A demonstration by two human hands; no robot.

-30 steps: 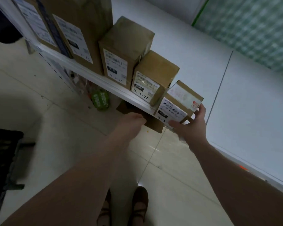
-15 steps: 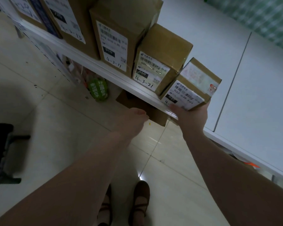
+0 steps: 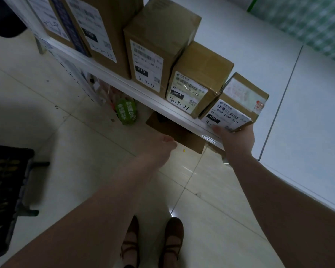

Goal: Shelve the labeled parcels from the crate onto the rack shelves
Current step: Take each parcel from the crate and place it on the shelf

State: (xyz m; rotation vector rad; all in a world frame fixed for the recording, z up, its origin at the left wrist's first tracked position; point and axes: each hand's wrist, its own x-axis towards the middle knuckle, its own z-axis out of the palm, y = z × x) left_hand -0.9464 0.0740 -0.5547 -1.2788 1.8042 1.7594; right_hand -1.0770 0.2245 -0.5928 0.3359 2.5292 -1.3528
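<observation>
- Far left, on the floor: black crate [image 3: 6, 200]. It's dim and I can't make out what's inside.
- Rack shelf [image 3: 124, 87] runs diagonally from upper left to right, w/ cardboard boxes lined up along its near edge.
- Leftmost clear one is a tall box marked 4-3-13 [image 3: 106, 26].
- Just right of it is the 010 box [image 3: 155, 45], upright, handwritten 4-3-11 on the label.
- Under the shelf: green bag [image 3: 126, 111] on the floor.
- My left hand [image 3: 159, 147] hangs in front of and below the shelf edge, fingers loosely curled, holding nothing.
- Near bottom centre: two brown shoes [image 3: 172, 238] on the tile.
- 060 box [image 3: 197, 74], marked 4-3-21, sits just right of the 010 box.
- 032 parcel [image 3: 238, 105] is at the shelf's near edge, right beside the 060 box and tilted. I can't tell if its base is flat.
- My right hand [image 3: 237, 139] grips the parcel's near bottom edge, thumb on the label face.
- Right of that, the shelf top is white.
</observation>
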